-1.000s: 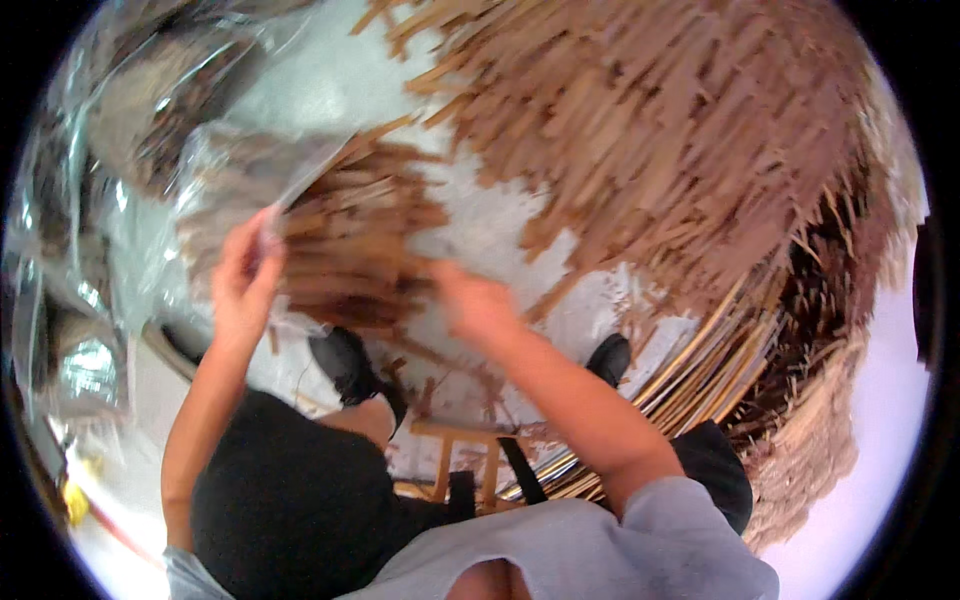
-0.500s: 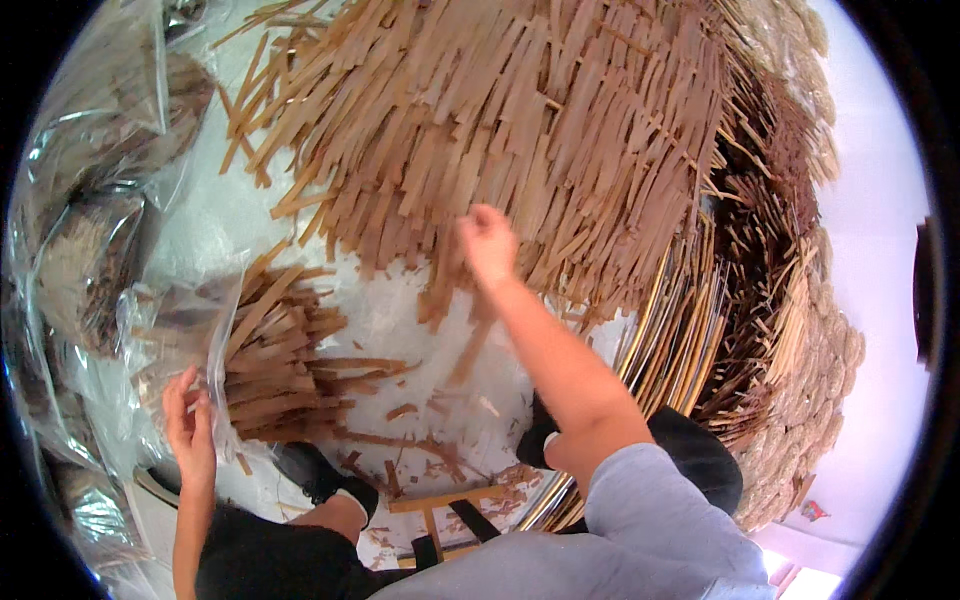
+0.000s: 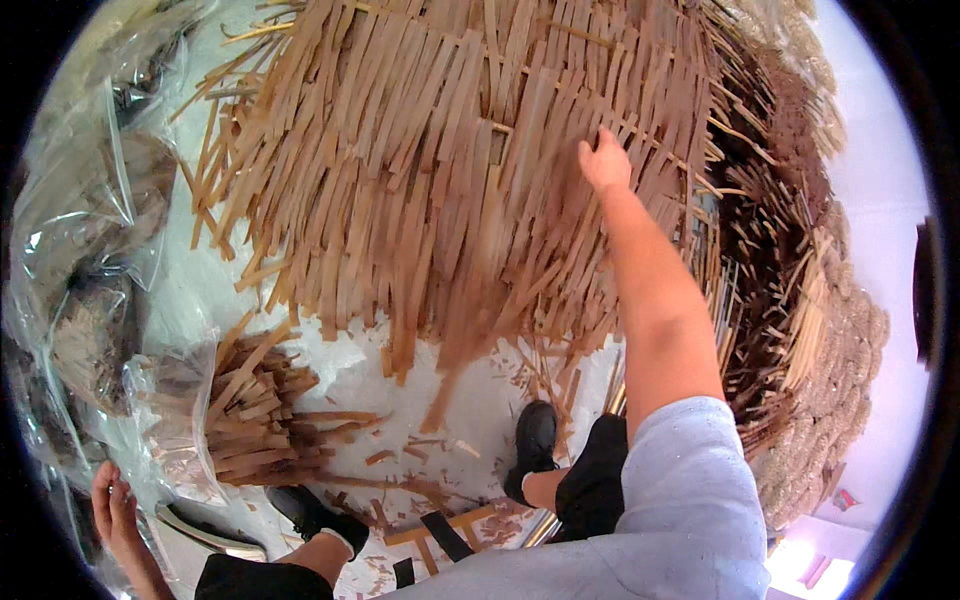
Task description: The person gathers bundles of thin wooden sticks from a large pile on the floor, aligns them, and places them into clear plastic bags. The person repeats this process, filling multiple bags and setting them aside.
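A broad layer of brown flat strips [image 3: 400,180] hangs in overlapping rows across thin sticks [image 3: 495,125]. Over its right part reaches my right hand [image 3: 606,163], thumb and forefinger apart, with nothing visible between them. Whether the fingertips touch the strips I cannot tell. Low at the left, my left hand [image 3: 115,510] is raised with its fingers apart and holds nothing visible. It is nearest to a clear plastic bag [image 3: 165,430], from which a bundle of similar brown strips [image 3: 255,420] spills.
More clear plastic wrapping [image 3: 90,230] covers bundles along the left. Loose strips [image 3: 400,490] lie scattered on the pale floor [image 3: 350,390] around my shoes. A small wooden frame [image 3: 460,525] lies between my legs. Dark strips and rolled bundles [image 3: 820,440] are stacked at the right.
My right hand has moved up and to the right over the strip layer. My left hand has moved down and left, away from the bundle. The whole view has shifted somewhat.
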Demonstrator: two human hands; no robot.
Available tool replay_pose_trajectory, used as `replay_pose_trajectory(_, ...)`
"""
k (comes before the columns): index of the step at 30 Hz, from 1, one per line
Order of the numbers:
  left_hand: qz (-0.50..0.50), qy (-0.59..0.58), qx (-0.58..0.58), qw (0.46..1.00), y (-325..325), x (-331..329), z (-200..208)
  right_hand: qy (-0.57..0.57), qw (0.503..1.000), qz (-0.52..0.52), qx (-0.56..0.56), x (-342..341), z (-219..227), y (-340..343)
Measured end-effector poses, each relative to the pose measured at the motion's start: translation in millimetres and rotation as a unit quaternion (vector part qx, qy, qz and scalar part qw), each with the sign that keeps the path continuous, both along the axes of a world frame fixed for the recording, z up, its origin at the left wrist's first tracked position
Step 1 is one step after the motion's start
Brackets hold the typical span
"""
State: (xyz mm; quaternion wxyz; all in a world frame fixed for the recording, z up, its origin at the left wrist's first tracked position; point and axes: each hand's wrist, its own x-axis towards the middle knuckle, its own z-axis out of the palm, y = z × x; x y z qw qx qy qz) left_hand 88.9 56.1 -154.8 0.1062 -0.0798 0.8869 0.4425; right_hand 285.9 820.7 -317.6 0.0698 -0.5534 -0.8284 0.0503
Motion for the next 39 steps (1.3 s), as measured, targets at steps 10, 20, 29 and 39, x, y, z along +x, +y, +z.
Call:
replay_pose_trajectory(10,-0.396,0.026,-0.173,0.902,110,104,42,-0.174,0.979,0.078,0.064,-68,0,65)
replay_pose_trajectory(20,-0.283,-0.124,-0.151,0.939,157,106,48,-0.168,0.98,0.086,-0.059,-62,25,61)
replay_pose_trajectory(29,-0.282,-0.105,-0.06,0.952,166,108,48,0.156,0.956,0.237,0.076,7,79,-12)
replay_pose_trajectory(39,-0.057,0.076,0.231,0.968,135,-31,18,0.108,0.894,0.368,0.231,89,223,-108)
